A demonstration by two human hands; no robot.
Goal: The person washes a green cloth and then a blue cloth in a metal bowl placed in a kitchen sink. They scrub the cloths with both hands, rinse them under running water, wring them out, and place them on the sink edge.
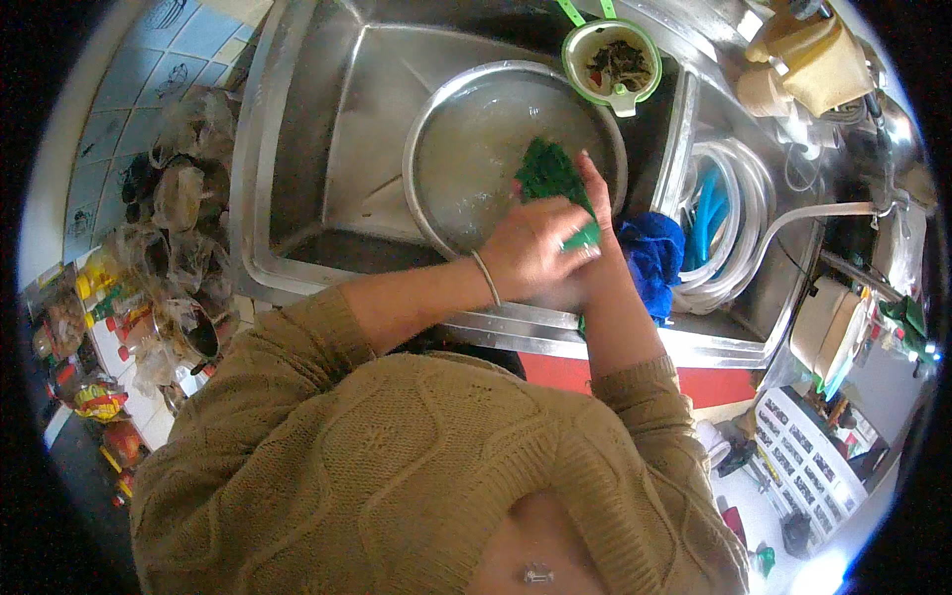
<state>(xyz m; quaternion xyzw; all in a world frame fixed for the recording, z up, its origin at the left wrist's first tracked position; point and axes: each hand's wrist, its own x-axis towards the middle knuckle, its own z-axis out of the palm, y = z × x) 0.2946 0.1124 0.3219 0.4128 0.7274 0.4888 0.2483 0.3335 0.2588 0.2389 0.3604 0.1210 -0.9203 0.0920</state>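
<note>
Both of my hands meet above the right part of a round metal basin (413, 160) of cloudy water, which stands in a steel sink (372, 119). A dark green cloth (552, 172) is gripped between them. My left hand (539, 242), with a bangle at its wrist, is closed on the cloth's lower end and is blurred. My right hand (595, 195) holds the cloth from its right side; some of its fingers are hidden. Beyond the basin's upper right edge sits a green-rimmed strainer (569, 63) with dark food scraps. A blue cloth (654, 256) hangs by my right forearm.
The right sink compartment holds a coiled pale hose (732, 279) and a blue item (706, 216). A steel divider (677, 141) separates the compartments. Plastic bags (178, 197) and bottles crowd the left side. Cutting boards (822, 327) stand at the right.
</note>
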